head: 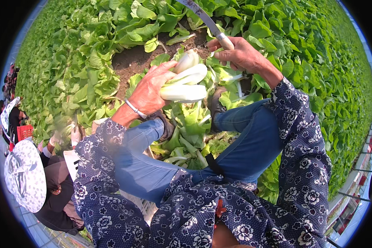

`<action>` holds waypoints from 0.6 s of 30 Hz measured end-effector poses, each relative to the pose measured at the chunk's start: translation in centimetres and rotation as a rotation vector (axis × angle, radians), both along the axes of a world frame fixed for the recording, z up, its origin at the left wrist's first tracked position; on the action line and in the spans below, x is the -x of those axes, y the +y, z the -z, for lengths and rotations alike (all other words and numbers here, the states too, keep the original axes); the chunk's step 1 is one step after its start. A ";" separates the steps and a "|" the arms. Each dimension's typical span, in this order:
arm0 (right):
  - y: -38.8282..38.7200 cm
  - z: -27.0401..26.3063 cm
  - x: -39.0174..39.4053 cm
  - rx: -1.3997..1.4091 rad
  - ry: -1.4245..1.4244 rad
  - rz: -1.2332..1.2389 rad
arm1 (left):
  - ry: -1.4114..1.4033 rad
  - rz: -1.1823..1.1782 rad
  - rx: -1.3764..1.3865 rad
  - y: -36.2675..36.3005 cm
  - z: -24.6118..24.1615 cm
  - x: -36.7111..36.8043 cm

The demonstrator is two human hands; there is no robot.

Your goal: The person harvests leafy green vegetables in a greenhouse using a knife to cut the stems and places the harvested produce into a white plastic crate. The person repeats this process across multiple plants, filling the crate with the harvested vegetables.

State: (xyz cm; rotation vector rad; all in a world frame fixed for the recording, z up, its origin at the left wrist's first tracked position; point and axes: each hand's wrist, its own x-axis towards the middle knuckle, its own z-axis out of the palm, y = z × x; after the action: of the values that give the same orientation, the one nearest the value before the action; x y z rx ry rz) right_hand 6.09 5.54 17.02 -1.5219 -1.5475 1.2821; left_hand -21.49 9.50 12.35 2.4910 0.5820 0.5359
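Note:
My left hand (153, 88), with a bracelet at the wrist, is closed around several pale, leafy greens heads (186, 83), their white stalk ends pointing to the right. In my right hand (240, 54) is the light handle of a curved knife (204, 18); its stained metal blade reaches up and left, clear of the greens. Cut leaves (192, 124) lie on the ground between my shoes. Bare brown soil (130, 62) shows just beyond my left hand.
Dense leafy plants (310, 55) stand ahead and on both sides. A co-worker in a wide white hat (26, 175) crouches at the left, gloved hands (76, 135) among the plants. Further off are another person and a red crate (24, 132). A pale slatted crate (144, 206) is partly hidden below me.

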 end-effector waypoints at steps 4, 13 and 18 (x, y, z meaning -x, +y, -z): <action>1.1 0.2 3.4 -0.032 0.109 -0.106 | -0.076 -0.011 0.083 -0.5 -0.6 -0.4; 1.0 0.4 4.2 -0.057 0.159 -0.050 | 0.100 -0.016 0.018 0.0 -1.1 0.4; 1.4 0.3 5.1 -0.102 0.093 0.019 | -0.035 0.003 0.032 -0.5 -1.3 0.8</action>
State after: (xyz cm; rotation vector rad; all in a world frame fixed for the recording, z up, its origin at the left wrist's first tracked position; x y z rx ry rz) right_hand 1.00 6.93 16.72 -1.3910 -1.5113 1.2271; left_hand -22.32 9.00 13.67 2.4469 0.5695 0.5634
